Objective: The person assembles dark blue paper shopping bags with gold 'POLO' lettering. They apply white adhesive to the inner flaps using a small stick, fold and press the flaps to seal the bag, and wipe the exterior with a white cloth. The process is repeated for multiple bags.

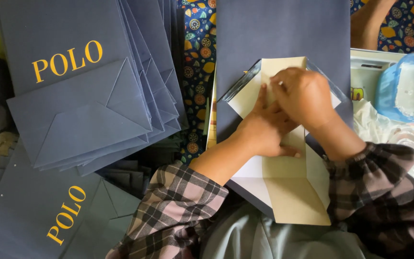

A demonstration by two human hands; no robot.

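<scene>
- The left hand (pixel 264 129) lay flat, fingers stretched out and together, pressing on the folded bottom of a navy paper bag (pixel 283 43) that rested in front of the person, its closed end toward them.
- The right hand (pixel 303 96) sat curled just above the left, touching it — its fingertips pinched down on the tan cardboard insert (pixel 293 187) at the upper fold of the bag's bottom; whether it gripped the card or only pressed it could not be told.
- The tan insert ran as a long strip down the middle of the opened bottom, with white inner flaps (pixel 252 175) showing on either side of it.
- Both forearms wore plaid sleeves (pixel 178 201) in pink and grey.
- To the left, a fanned stack of finished navy bags (pixel 87 124) lay flat with their folded bottoms toward the person — gold lettering showed on the top one.
- Another flat navy bag (pixel 25 211) with gold lettering lay at the lower left, near the left sleeve.
- A patterned cloth (pixel 197 57) with leaves and round motifs showed between the stack and the bag being worked.
- At the right edge stood a blue plastic container (pixel 408 86), with crumpled clear plastic (pixel 408 139) just below it.
</scene>
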